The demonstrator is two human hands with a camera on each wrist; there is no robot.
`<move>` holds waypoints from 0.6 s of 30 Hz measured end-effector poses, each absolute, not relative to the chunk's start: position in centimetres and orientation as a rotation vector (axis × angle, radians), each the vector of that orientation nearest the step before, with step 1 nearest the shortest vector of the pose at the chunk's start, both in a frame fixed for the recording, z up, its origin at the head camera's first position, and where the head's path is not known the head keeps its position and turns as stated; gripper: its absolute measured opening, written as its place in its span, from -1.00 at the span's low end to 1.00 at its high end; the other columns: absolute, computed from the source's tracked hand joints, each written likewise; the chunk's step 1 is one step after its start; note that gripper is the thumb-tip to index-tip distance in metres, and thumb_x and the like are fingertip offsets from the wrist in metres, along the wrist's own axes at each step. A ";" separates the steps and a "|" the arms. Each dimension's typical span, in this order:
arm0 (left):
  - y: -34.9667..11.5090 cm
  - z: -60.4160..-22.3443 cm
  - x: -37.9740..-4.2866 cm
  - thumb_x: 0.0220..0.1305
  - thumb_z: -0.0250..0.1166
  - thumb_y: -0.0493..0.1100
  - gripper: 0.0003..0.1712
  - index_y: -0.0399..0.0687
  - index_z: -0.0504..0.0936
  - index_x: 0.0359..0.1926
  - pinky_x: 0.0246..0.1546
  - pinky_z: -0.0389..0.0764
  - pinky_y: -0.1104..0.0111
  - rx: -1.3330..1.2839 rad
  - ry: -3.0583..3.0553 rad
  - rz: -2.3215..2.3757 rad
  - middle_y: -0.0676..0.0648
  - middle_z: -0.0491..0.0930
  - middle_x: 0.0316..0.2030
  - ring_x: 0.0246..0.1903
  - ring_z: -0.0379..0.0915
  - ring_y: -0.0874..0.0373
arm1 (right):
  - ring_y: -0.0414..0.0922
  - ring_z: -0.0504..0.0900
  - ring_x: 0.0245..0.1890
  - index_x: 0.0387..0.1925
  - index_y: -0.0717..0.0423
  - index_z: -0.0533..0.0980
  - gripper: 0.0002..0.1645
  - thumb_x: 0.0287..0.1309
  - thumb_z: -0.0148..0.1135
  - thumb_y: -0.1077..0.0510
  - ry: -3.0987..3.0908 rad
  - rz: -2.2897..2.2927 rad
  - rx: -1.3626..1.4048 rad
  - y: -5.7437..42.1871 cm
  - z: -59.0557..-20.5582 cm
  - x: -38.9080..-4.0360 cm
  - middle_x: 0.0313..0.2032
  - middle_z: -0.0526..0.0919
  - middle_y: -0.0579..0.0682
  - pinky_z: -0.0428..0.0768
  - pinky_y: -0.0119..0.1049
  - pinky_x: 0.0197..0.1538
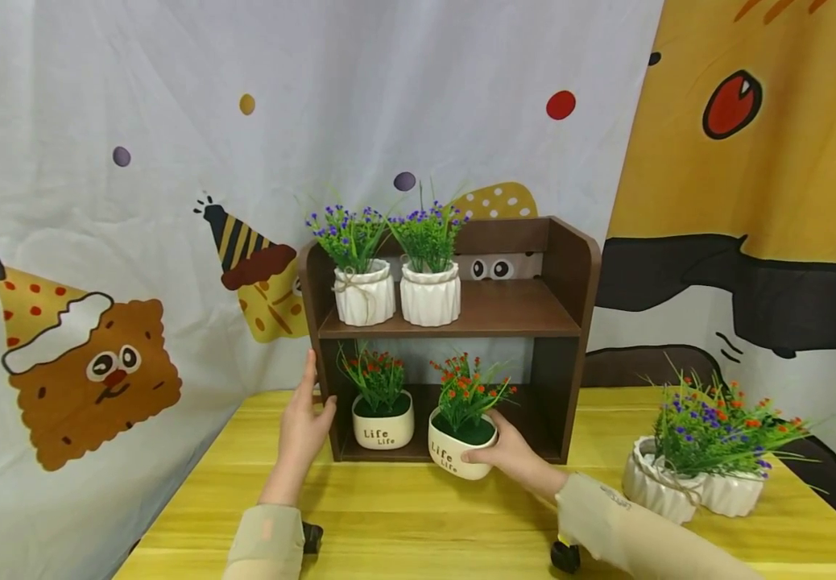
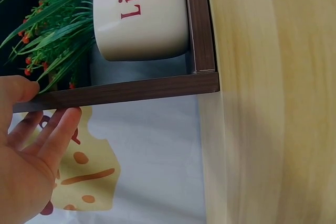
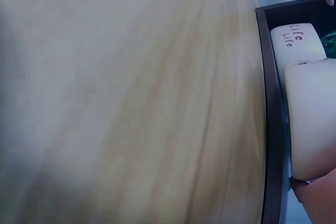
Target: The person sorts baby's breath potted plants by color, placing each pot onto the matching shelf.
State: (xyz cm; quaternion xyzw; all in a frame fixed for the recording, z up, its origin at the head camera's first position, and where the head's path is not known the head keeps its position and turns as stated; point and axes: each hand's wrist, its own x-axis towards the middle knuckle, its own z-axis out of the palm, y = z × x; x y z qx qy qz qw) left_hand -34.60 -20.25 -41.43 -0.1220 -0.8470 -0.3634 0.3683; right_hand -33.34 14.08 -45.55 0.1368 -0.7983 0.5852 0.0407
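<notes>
My right hand (image 1: pixel 508 455) grips a cream square-sided flowerpot (image 1: pixel 454 451) lettered "Life", with red flowers, thumb on its front. This pot is tilted at the front edge of the lower level of a dark brown two-tier shelf (image 1: pixel 454 330). My left hand (image 1: pixel 304 427) holds the shelf's left side panel (image 2: pixel 121 90), thumb on the inner side and fingertips at the outer face. A matching "Life" pot (image 1: pixel 383 423) stands upright inside the lower level, on the left. In the right wrist view the held pot (image 3: pixel 315 124) partly covers the other one (image 3: pixel 296 43).
Two white ribbed pots (image 1: pixel 364 298) with purple flowers stand on the upper level's left half. More white pots (image 1: pixel 664 483) with purple and red flowers sit on the wooden table (image 1: pixel 403 532), right of the shelf. A cartoon-printed curtain (image 1: pixel 171 201) hangs behind.
</notes>
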 end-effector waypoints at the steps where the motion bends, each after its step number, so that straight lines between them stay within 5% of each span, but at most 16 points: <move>1: -20.2 -41.4 -34.6 0.18 0.34 -0.37 0.10 0.25 -0.09 0.55 -0.37 0.55 0.00 -0.311 -2.177 -0.936 -0.37 0.46 0.16 -0.13 0.54 -0.24 | 0.05 0.56 0.00 0.28 0.37 0.26 0.01 -0.25 0.56 0.33 -2.446 1.784 0.442 14.1 -45.5 -33.4 0.03 0.55 0.18 0.52 -0.12 0.02; 7: -20.2 -41.3 -34.5 0.18 0.34 -0.37 0.07 0.17 -0.06 0.55 -0.30 0.55 -0.05 -0.308 -2.183 -0.945 -0.37 0.46 0.16 -0.10 0.53 -0.25 | 0.12 0.56 0.00 0.26 0.44 0.23 -0.01 -0.23 0.54 0.36 -2.458 1.811 0.503 14.0 -44.8 -33.6 0.02 0.54 0.26 0.54 -0.10 -0.01; 18: -20.2 -41.4 -34.5 0.18 0.33 -0.38 0.08 0.23 -0.08 0.55 -0.28 0.56 -0.03 -0.302 -2.184 -0.959 -0.36 0.44 0.19 -0.07 0.53 -0.24 | 0.07 0.53 0.07 0.42 0.21 0.08 0.07 -0.05 0.50 0.21 -2.532 1.930 0.600 14.9 -46.0 -35.8 0.16 0.45 0.23 0.53 -0.07 0.07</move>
